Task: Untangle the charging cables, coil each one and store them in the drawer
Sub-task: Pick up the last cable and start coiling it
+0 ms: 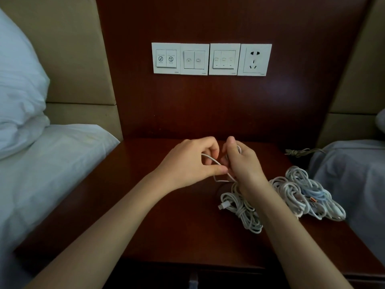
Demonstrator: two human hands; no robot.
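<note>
1. Your left hand pinches a white cable between thumb and curled fingers. Your right hand grasps the same strand, fingers curled round it, above the nightstand.
2. Step in hand, as judged: freeing this one cable. It trails down to the tangled pile lying on the nightstand under and right of your right wrist.
3. The next move calls for drawing the strand clear without dragging neighbouring loops, then winding even turns.
4. What appears to be the drawer shows dimly at the bottom edge, seemingly closed. Opening it needs a free hand.
5. Surroundings: switch panel and wall socket behind; a bed at left; grey bedding just beside the pile, crowding it; a dark cord at back right.
</note>
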